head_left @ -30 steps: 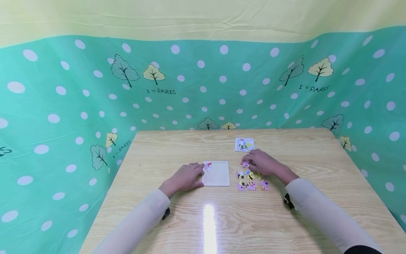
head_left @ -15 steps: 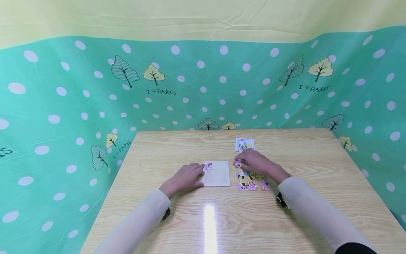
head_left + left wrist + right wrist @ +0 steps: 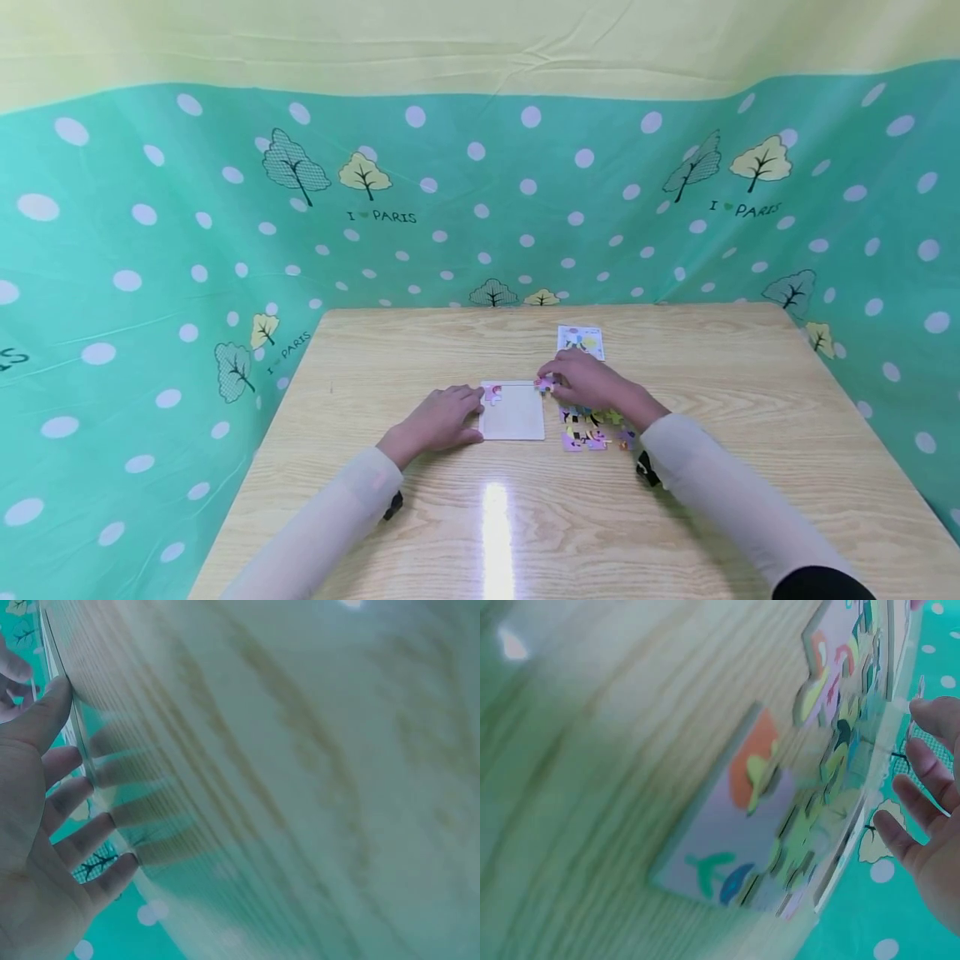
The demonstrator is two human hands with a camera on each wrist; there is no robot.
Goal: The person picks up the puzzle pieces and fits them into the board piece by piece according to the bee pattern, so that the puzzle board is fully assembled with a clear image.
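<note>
Left hand (image 3: 438, 418): spread, touching the tray (image 3: 513, 418) along its left edge
Right hand (image 3: 592, 382): pinching a puzzle piece (image 3: 545, 385) at the tray's far right corner
Loose pieces (image 3: 572, 442): on the table (image 3: 405, 354) beside the tray
Card (image 3: 592, 342): just past the right hand

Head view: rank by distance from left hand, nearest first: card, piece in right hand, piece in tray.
1. Tray piece: in the far-left corner of the tray, just off the left hand's fingers.
2. Held piece: in the right hand, by the tray's far-right corner.
3. Card: farther back and right, partly behind the right hand.
</note>
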